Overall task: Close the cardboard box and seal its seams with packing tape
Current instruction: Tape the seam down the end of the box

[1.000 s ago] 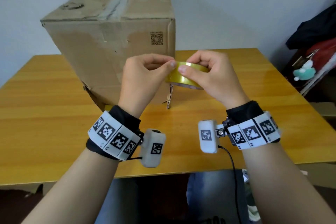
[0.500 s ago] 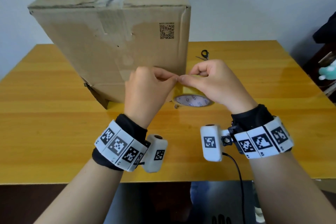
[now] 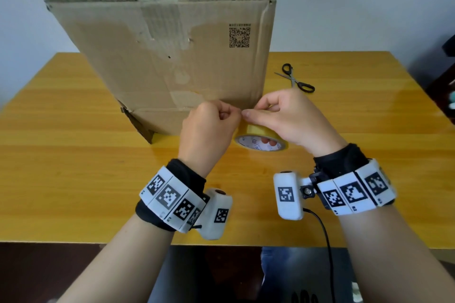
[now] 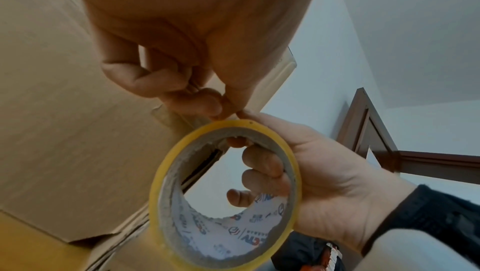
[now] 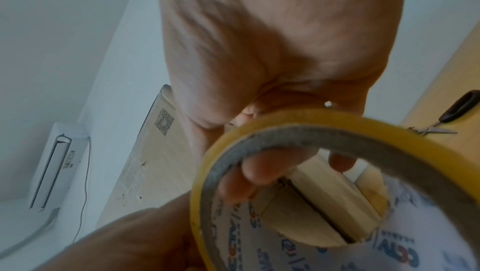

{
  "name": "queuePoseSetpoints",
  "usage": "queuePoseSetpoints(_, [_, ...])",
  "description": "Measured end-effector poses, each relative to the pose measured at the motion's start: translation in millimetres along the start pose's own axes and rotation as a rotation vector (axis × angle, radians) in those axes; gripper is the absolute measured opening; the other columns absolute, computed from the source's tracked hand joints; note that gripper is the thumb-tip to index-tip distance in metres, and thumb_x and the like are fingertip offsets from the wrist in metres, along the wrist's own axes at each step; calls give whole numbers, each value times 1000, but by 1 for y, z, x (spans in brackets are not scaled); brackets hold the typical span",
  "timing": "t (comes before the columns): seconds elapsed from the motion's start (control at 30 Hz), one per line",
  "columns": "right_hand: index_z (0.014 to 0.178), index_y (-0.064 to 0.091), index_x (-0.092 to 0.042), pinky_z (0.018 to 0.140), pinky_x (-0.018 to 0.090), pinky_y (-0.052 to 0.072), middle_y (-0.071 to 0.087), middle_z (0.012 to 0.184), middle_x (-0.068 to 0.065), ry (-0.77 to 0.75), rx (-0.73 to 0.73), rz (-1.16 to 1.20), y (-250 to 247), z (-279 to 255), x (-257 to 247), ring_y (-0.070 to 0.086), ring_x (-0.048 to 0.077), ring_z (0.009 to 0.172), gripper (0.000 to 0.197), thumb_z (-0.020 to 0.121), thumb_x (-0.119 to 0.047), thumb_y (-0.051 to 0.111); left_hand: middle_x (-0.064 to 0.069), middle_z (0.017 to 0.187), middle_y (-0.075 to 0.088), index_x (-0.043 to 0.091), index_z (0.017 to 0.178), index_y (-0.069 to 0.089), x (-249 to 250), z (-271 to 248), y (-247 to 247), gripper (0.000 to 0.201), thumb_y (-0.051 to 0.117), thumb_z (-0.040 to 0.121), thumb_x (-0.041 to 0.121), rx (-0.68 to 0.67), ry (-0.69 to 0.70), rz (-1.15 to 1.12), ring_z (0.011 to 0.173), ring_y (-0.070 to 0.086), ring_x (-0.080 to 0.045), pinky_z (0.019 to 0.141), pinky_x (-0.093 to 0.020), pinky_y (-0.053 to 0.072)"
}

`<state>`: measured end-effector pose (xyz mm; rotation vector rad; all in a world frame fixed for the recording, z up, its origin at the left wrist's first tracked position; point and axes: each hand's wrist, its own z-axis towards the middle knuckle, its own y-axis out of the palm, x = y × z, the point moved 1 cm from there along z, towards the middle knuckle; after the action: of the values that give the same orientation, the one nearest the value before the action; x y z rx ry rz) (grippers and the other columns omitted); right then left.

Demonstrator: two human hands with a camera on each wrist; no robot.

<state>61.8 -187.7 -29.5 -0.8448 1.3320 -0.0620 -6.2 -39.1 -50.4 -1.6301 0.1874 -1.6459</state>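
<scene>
A tall closed cardboard box [image 3: 172, 51] stands on the wooden table [image 3: 61, 167], with old tape along its top seam. In front of its lower right corner my right hand [image 3: 283, 118] holds a yellow roll of packing tape [image 3: 261, 139], fingers hooked through the core [image 4: 262, 170] and thumb on the rim. My left hand [image 3: 209, 125] pinches at the tape's edge on top of the roll [image 4: 226, 129] with thumb and forefinger. The roll [image 5: 337, 172] fills the right wrist view, and the box's bottom seam shows through its hole.
Black-handled scissors [image 3: 296, 79] lie on the table to the right of the box. A torn flap corner [image 3: 138, 123] sticks out at the box's lower left. Dark objects sit off the table's right edge. A wall unit [image 5: 57, 164] hangs behind.
Both hands have carried the roll down and toward the box's lower front edge. My view has come closer to the box, and the scissors have come into sight.
</scene>
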Motion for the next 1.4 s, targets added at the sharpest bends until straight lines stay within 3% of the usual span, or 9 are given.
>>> queuePoseSetpoints(0.23, [79, 76, -17, 57, 28, 47, 73, 66, 1, 23, -6, 38, 3, 0, 1, 70, 17, 63, 31, 84, -48, 75, -2, 59, 54, 11, 76, 67, -4, 1, -2, 26, 54, 93, 24, -104, -1, -82, 54, 42, -13, 53, -28, 36])
queuePoseSetpoints(0.43, [80, 76, -18, 59, 27, 51, 74, 68, 4, 60, -21, 32, 8, 1, 6, 72, 20, 66, 33, 84, -50, 73, -5, 57, 56, 0, 81, 68, -10, 1, -3, 30, 53, 98, 21, -215, -9, -116, 43, 44, -4, 46, -18, 34])
queuePoseSetpoints(0.5, [81, 75, -17, 52, 17, 49, 73, 64, 2, 80, -30, 39, 9, -1, 8, 71, 18, 61, 32, 86, -49, 72, -10, 65, 60, 6, 85, 70, -12, 0, -2, 28, 53, 100, 23, -233, -30, -139, 47, 52, -2, 53, -25, 44])
queuePoseSetpoints(0.6, [84, 74, -16, 59, 25, 52, 72, 61, 3, 92, -46, 54, 9, -3, 12, 70, 16, 55, 30, 88, -46, 71, -4, 81, 67, 22, 92, 69, -14, -1, -3, 18, 54, 101, 27, -235, -86, -200, 65, 66, -4, 64, -36, 55])
queuePoseSetpoints(0.8, [89, 75, -11, 50, 12, 49, 74, 65, -3, 91, -39, 133, 2, -5, 13, 70, 10, 55, 30, 85, -40, 76, -4, 86, 73, 21, 104, 75, -15, -4, 1, 15, 63, 96, 25, -207, -109, -291, 78, 69, -14, 63, -31, 56])
queuePoseSetpoints(0.9, [88, 76, -12, 49, 11, 48, 74, 67, -4, 90, -41, 116, -1, -8, 13, 70, 8, 57, 29, 85, -41, 76, 10, 81, 73, 21, 99, 79, -17, -5, 5, 12, 70, 91, 25, -134, -66, -327, 75, 66, -4, 64, -27, 55])
queuePoseSetpoints(1.17, [85, 76, -17, 70, 26, 55, 77, 75, 1, 99, -56, 78, -7, -14, 17, 74, 17, 72, 28, 82, -44, 78, 12, 75, 71, 31, 83, 75, -15, -5, 16, 11, 69, 92, 27, -114, 0, -216, 70, 67, -5, 55, -15, 45])
queuePoseSetpoints(1.3, [91, 78, -17, 89, 39, 55, 78, 84, 1, 106, -133, 67, -7, -15, 16, 74, 17, 86, 25, 79, -40, 81, 6, 79, 69, 30, 85, 66, -18, -5, 22, 17, 58, 99, 25, -177, -31, -139, 76, 68, -17, 66, -33, 54])
queuePoseSetpoints(1.4, [92, 78, -20, 82, 32, 55, 78, 82, -2, 105, -130, 64, -4, -16, 18, 73, 10, 82, 20, 85, -38, 76, 3, 79, 68, 22, 89, 67, -22, -7, 24, 20, 52, 102, 23, -210, -80, -163, 77, 66, -21, 67, -41, 55])
